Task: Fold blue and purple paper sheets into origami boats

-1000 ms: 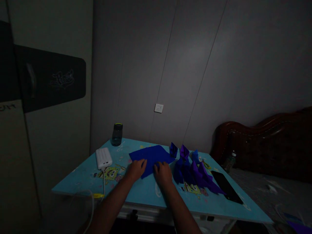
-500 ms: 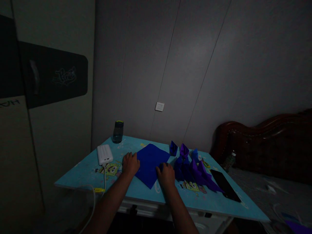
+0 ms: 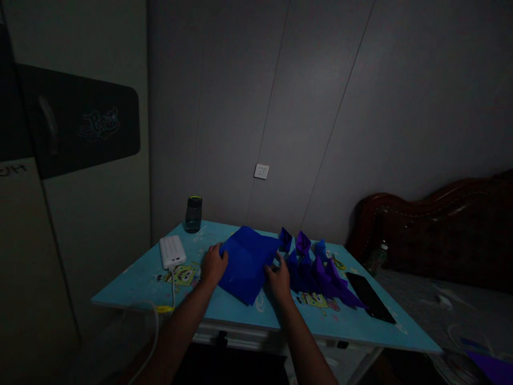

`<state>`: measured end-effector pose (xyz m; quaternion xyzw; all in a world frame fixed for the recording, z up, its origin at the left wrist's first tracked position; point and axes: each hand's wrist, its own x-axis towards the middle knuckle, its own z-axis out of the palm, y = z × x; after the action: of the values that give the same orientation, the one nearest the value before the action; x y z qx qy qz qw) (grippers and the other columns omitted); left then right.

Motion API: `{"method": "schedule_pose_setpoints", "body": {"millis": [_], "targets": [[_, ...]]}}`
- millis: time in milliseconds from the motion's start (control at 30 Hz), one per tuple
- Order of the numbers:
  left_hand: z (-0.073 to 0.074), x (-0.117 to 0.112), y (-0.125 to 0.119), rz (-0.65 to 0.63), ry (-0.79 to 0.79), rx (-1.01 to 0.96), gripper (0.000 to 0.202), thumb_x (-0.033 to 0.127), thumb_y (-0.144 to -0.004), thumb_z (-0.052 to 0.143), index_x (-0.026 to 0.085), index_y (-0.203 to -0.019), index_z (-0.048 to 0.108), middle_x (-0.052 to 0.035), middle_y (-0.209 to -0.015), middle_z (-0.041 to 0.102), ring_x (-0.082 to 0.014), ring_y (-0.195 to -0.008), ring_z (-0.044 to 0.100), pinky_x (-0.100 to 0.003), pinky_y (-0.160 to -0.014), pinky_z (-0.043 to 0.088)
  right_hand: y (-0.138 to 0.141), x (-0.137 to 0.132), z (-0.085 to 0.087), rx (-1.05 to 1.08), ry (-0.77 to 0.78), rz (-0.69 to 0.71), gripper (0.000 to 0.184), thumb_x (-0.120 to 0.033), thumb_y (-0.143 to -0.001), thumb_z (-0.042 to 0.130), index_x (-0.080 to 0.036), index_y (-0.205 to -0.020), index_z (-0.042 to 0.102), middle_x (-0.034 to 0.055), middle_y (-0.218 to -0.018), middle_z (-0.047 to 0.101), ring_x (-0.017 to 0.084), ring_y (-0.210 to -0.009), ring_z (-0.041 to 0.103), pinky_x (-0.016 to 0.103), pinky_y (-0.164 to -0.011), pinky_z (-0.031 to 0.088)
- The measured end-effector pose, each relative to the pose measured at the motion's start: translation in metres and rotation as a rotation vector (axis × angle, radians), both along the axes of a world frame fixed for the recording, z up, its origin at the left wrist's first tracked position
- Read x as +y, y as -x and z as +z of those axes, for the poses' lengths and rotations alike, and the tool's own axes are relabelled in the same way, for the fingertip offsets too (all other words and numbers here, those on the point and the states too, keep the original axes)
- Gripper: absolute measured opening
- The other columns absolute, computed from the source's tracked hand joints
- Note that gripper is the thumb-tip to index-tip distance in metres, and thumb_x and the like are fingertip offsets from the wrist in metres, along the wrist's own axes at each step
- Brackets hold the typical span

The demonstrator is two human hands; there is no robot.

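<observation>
A square sheet of blue paper (image 3: 246,262) lies on the light blue cartoon-printed table (image 3: 132,280), its far part lifted into a fold. My left hand (image 3: 213,265) grips the sheet's left edge with curled fingers. My right hand (image 3: 278,277) pinches its right edge. Just right of my right hand stands a cluster of folded blue and purple paper shapes (image 3: 316,267).
A white power bank (image 3: 172,252) with a cable lies at the table's left, a dark bottle (image 3: 193,214) behind it. A black phone (image 3: 369,303) rests on the right. A cupboard stands at left, a wooden bed headboard (image 3: 441,230) at right.
The sheet was turned from lying wide to a diamond, and now both hands have lifted its side edges so it bends upward. The camera shifted slightly.
</observation>
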<state>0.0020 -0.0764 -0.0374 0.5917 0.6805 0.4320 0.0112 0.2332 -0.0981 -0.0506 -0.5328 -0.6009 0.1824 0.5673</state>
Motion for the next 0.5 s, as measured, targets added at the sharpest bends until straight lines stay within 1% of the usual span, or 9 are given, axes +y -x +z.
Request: {"method": "schedule_pose_setpoints", "body": {"millis": [67,133,200,267,333,400,500], "targets": [[0.0018,-0.0004,-0.001,-0.019,-0.027,-0.032,0.031,0.03,-0.09,0.045,0.017,-0.114,0.06,-0.0122,-0.111,0.065,-0.025,-0.105,0.062,-0.036,-0.094,0.046,-0.0005,0.0033,-0.0002,0.121,0.004,0.029,0.07,-0.031,-0.078,0.055,-0.015,-0.143,0.034,0.0157,-0.122,0.063,0.02,-0.085,0.069,0.034,-0.075,0.056],[0.0038,-0.0011,-0.003,-0.047,-0.058,-0.062,0.028,0.032,-0.091,0.044,0.018,-0.11,0.06,-0.0112,-0.109,0.064,-0.0242,-0.104,0.062,-0.036,-0.095,0.046,-0.0014,0.0058,0.0002,0.219,0.01,0.046,0.075,-0.033,-0.078,0.056,-0.016,-0.145,0.028,0.0169,-0.123,0.062,0.02,-0.082,0.07,0.033,-0.07,0.056],[0.0052,-0.0018,-0.0054,-0.088,-0.089,-0.089,0.028,0.033,-0.092,0.043,0.018,-0.109,0.059,-0.0112,-0.109,0.064,-0.0237,-0.104,0.062,-0.036,-0.095,0.046,-0.0027,0.0072,0.0016,0.286,0.01,0.062,0.072,-0.035,-0.078,0.056,-0.016,-0.143,0.032,0.0165,-0.118,0.065,0.021,-0.085,0.07,0.034,-0.071,0.056],[0.0056,-0.0025,-0.0075,-0.147,-0.111,-0.112,0.026,0.034,-0.093,0.042,0.019,-0.107,0.058,-0.0101,-0.109,0.065,-0.0228,-0.104,0.062,-0.034,-0.094,0.046,-0.0039,0.0074,0.0034,0.321,0.01,0.09,0.062,-0.035,-0.079,0.056,-0.015,-0.136,0.043,0.0148,-0.109,0.069,0.023,-0.088,0.07,0.035,-0.075,0.056],[0.005,-0.0029,-0.009,-0.209,-0.117,-0.132,0.024,0.035,-0.093,0.042,0.02,-0.105,0.058,-0.0076,-0.104,0.068,-0.0216,-0.101,0.064,-0.033,-0.091,0.048,-0.0048,0.0069,0.0051,0.334,0.008,0.107,0.051,-0.037,-0.081,0.054,-0.014,-0.126,0.052,0.0139,-0.106,0.071,0.023,-0.094,0.068,0.036,-0.08,0.054],[0.0037,-0.0032,-0.0097,-0.256,-0.111,-0.152,0.022,0.035,-0.093,0.043,0.022,-0.102,0.058,-0.0052,-0.099,0.07,-0.0208,-0.095,0.066,-0.032,-0.087,0.049,-0.0053,0.0065,0.0059,0.337,-0.001,0.095,0.046,-0.038,-0.082,0.052,-0.016,-0.122,0.053,0.0135,-0.11,0.07,0.023,-0.099,0.066,0.035,-0.084,0.053],[0.0018,-0.0029,-0.0098,-0.288,-0.094,-0.185,0.019,0.035,-0.092,0.045,0.022,-0.099,0.058,-0.0045,-0.095,0.071,-0.0205,-0.091,0.067,-0.031,-0.083,0.049,-0.006,0.007,0.0053,0.318,-0.018,0.051,0.045,-0.038,-0.083,0.048,-0.017,-0.123,0.05,0.013,-0.114,0.067,0.021,-0.101,0.065,0.034,-0.086,0.05]]}}
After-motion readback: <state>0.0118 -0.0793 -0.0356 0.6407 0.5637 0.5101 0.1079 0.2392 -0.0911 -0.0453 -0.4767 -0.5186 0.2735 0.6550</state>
